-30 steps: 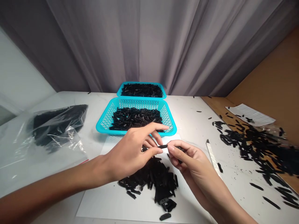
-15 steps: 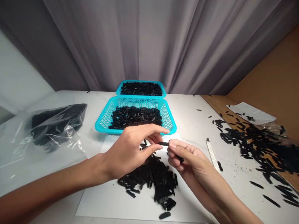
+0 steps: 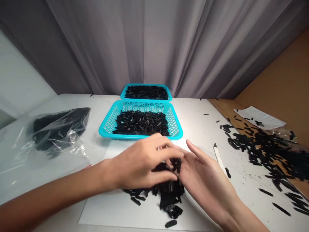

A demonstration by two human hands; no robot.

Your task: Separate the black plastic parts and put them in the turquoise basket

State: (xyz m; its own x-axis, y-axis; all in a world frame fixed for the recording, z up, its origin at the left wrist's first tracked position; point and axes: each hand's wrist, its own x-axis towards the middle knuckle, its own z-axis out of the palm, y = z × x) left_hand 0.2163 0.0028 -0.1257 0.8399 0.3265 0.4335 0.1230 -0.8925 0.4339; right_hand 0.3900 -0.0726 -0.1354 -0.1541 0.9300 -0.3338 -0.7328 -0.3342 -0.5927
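My left hand [image 3: 145, 162] reaches in from the left, thumb and fingers apart, its fingertips over the palm of my right hand. Nothing shows between those fingers. My right hand [image 3: 200, 174] is turned palm up and cupped, with the thumb stretched away. Several small black elongated pieces [image 3: 175, 165] lie in it near the fingers, which are partly hidden behind my left hand. Below both hands a heap of the same black pieces [image 3: 171, 193] is spread on a white sheet [image 3: 116, 212]. One loose piece with small holes [image 3: 171, 223] lies at the near end.
Just beyond my hands stands a turquoise basket [image 3: 106, 129] of black pieces, with another turquoise basket [image 3: 123, 93] behind it. A clear bag [image 3: 62, 129] of black material lies left. Rightward are a white-handled craft knife [image 3: 218, 158], scattered black pieces [image 3: 265, 148] and paper [image 3: 260, 117].
The black piece pinched between both hands is no longer seen there. My right hand has turned palm up and opened out, and my left hand has moved down and right over it.
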